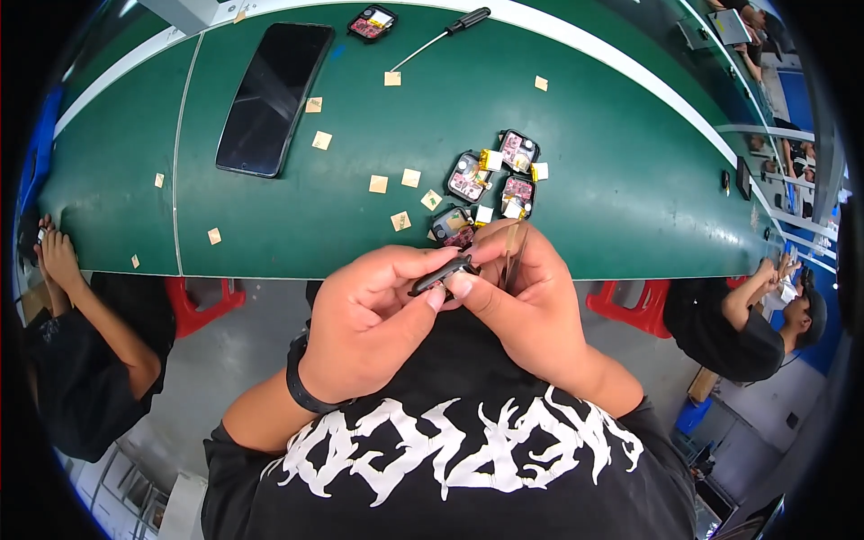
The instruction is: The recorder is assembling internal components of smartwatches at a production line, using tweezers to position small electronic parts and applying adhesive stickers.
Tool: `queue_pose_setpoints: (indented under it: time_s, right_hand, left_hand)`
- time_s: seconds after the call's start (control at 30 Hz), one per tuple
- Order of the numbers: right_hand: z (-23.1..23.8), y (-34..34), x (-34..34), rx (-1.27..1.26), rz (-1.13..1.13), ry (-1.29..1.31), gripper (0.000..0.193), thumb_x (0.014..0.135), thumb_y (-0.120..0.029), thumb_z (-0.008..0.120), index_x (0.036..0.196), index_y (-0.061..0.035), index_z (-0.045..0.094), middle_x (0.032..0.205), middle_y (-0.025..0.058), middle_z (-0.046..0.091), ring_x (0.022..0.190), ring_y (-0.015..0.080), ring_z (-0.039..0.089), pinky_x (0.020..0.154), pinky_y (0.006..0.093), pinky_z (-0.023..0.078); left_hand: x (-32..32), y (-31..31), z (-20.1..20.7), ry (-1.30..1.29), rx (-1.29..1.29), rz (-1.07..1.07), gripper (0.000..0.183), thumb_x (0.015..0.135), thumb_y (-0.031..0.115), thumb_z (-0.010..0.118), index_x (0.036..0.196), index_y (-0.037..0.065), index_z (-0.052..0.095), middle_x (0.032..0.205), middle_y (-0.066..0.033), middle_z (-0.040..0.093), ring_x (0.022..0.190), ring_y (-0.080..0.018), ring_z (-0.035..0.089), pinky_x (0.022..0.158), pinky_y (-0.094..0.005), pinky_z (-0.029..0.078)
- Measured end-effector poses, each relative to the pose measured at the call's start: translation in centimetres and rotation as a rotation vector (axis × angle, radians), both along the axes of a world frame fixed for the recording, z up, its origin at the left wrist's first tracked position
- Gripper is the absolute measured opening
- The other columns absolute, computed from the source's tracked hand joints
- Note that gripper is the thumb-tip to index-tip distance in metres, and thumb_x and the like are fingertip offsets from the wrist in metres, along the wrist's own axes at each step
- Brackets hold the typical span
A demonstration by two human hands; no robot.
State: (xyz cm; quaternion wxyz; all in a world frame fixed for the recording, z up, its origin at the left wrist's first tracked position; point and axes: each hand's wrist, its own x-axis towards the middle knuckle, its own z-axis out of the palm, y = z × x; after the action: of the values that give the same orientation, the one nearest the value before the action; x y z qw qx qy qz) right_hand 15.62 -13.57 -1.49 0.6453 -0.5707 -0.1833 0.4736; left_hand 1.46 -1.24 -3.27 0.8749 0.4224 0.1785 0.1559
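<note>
Black plastic, a small device shell (443, 275), sits pinched between our left hand (364, 324) and right hand (531, 306), thumbs pressing its near edge. We judge it light, stiff and fragile inside, best held by its rims. Tweezers (511, 256) rest in our right fingers. Far beyond lie open units (495, 175) on the green mat (612, 180).

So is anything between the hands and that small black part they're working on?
Nothing visible. The left hand and right hand both already grip the small flat black casing directly, held above the green table's near edge, with thin tweezers in the right hand.
</note>
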Motion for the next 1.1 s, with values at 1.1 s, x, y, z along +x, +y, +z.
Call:
queue_pose_setpoints:
  time_s: [1.1]
  right_hand:
    - [3.1, 0.5, 4.4, 0.159, 0.513, -1.609, 0.026, 0.067, -0.011, 0.072, 0.093, -0.005, 0.072, 0.086, 0.0041, 0.063, 0.066, 0.0181, 0.062, 0.051, 0.0301, 0.051]
  left_hand:
    - [-0.3, 1.8, 2.3, 0.232, 0.009, -0.223, 0.039, 0.105, 0.002, 0.048, 0.143, -0.006, 0.051, 0.131, -0.0126, 0.063, 0.117, -0.0157, 0.063, 0.098, -0.0339, 0.058]
